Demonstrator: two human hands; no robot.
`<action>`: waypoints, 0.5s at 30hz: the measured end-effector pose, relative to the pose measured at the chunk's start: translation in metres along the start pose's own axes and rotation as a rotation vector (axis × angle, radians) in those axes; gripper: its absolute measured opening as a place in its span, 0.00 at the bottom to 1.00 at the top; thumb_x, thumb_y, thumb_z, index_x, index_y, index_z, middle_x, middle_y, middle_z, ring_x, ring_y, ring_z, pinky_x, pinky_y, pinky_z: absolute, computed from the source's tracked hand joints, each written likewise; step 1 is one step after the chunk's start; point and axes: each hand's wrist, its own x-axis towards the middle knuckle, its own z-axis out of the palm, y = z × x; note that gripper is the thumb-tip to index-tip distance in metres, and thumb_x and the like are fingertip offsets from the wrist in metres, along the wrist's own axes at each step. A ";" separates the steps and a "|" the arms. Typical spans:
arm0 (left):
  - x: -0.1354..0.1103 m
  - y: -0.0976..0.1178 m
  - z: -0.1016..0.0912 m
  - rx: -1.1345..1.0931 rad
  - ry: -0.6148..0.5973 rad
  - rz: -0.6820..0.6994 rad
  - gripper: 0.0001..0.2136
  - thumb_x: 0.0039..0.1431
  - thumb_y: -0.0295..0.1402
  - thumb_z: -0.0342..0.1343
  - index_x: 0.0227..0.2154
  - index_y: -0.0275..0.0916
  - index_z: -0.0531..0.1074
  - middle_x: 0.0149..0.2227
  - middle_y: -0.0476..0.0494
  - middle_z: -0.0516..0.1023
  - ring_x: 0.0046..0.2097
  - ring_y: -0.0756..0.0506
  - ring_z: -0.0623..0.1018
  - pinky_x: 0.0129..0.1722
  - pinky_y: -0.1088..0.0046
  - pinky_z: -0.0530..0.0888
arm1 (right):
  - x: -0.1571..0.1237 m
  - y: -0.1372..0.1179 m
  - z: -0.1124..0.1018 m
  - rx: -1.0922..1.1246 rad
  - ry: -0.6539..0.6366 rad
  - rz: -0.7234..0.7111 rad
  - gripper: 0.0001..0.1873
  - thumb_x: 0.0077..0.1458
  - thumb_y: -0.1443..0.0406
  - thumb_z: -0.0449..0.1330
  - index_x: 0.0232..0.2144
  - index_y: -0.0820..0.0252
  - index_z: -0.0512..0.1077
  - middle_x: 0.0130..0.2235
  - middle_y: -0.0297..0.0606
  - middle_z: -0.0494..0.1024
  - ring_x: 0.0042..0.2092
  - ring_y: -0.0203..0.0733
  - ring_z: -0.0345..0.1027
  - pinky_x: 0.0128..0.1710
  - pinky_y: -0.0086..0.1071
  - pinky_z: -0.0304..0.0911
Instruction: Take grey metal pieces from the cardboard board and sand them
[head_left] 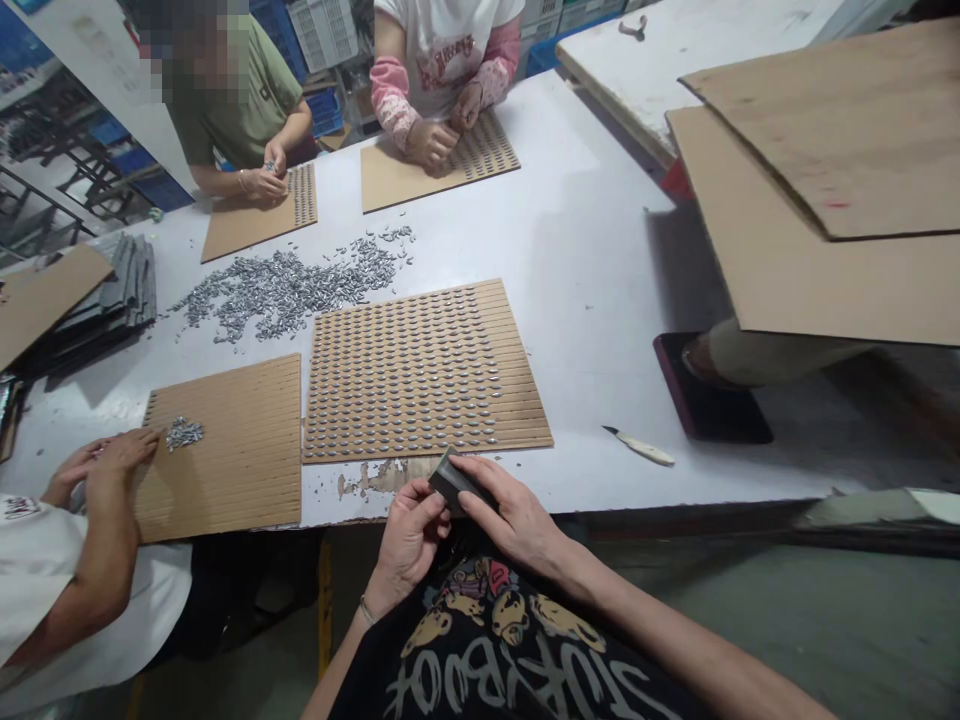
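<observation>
My left hand (411,530) and my right hand (510,510) both grip a small dark grey flat piece (452,482) at the near table edge. The fingers of both hands are closed round it. Just beyond it lies a ridged cardboard board (424,372) filled with rows of small silvery metal parts. A loose heap of the same metal parts (289,285) lies farther back on the white table (592,270).
A small knife with a pale handle (641,446) lies to the right. A person at the left works on another ridged board (225,445); two more people sit across with boards. Large plain cardboard sheets (825,200) overhang at the right. Dark grey sheets (112,300) are stacked far left.
</observation>
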 end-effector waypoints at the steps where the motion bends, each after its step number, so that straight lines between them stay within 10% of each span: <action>1: 0.000 -0.001 0.000 0.017 -0.009 -0.005 0.19 0.41 0.35 0.73 0.29 0.37 0.67 0.22 0.54 0.70 0.22 0.56 0.68 0.20 0.84 0.63 | 0.000 0.000 0.001 0.008 -0.003 0.001 0.22 0.65 0.60 0.51 0.59 0.55 0.65 0.55 0.46 0.72 0.56 0.46 0.67 0.56 0.43 0.66; 15: -0.005 0.003 0.007 0.178 0.051 0.133 0.17 0.45 0.38 0.71 0.28 0.37 0.68 0.20 0.54 0.72 0.21 0.54 0.69 0.22 0.80 0.65 | -0.004 0.004 0.004 -0.157 0.048 -0.024 0.23 0.65 0.59 0.51 0.60 0.55 0.67 0.57 0.47 0.72 0.59 0.49 0.65 0.57 0.46 0.65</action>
